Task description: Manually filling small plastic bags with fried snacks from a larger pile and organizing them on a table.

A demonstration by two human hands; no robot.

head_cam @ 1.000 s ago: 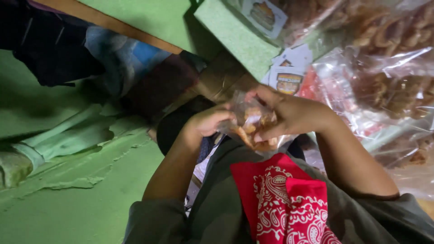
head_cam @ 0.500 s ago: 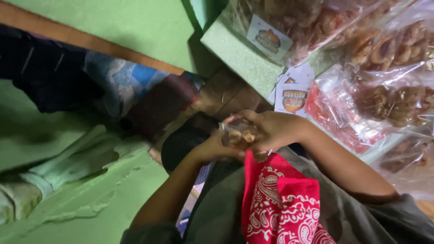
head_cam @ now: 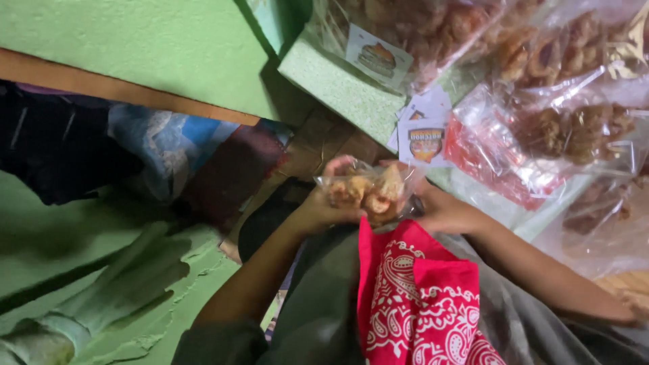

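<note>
Right now, a small clear bag of fried snacks (head_cam: 368, 190) is held near the middle of the view, just above a red patterned cloth (head_cam: 419, 297). The bag is gripped from the 9 o'clock side by the left hand (head_cam: 323, 206), with its fingers closed on the plastic. The 3 o'clock end is pinched by the right hand (head_cam: 443, 211), fingers pressed together on it. At 1 o'clock, big clear bags of snacks (head_cam: 574, 128) are piled on a green ledge (head_cam: 338, 84). Small printed labels (head_cam: 422, 138) are seen just beside the bag, at 12 o'clock.
</note>
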